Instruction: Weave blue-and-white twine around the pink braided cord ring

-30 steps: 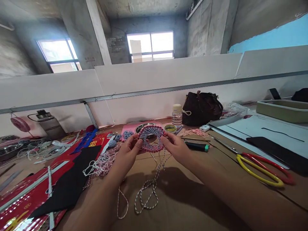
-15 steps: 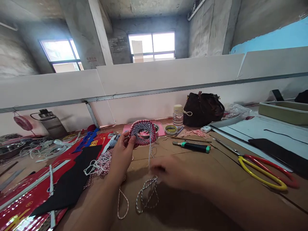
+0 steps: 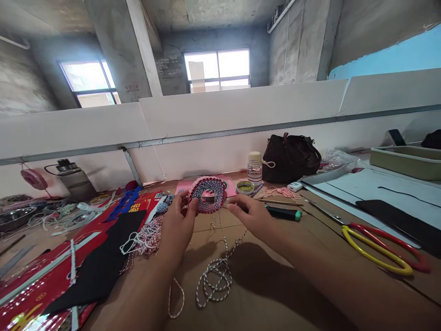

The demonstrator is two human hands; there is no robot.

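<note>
A round woven cord piece (image 3: 208, 195), dark blue-and-white inside a red scalloped edge, is held up above the table. My left hand (image 3: 179, 219) pinches its left side between thumb and fingers. Close to its right edge is my right hand (image 3: 248, 212), thumb and fingers brought together around something I cannot make out. A black-and-white cord (image 3: 214, 281) hangs from the piece and lies in loose loops on the brown table surface below. Part of the cord also runs up toward my right hand.
Red-and-yellow scissors (image 3: 375, 248) and a green-black cutter (image 3: 284, 213) lie to the right. Tape (image 3: 245, 187), a jar (image 3: 255, 168) and a black bag (image 3: 291, 157) stand behind. Bundled cords (image 3: 151, 234), black cloth (image 3: 99, 266) and red packaging (image 3: 31, 285) lie left.
My right hand has risen from the cord loops to the right edge of the woven piece. The strand that was pulled straight down from the piece now hangs slack, and the loops have spread.
</note>
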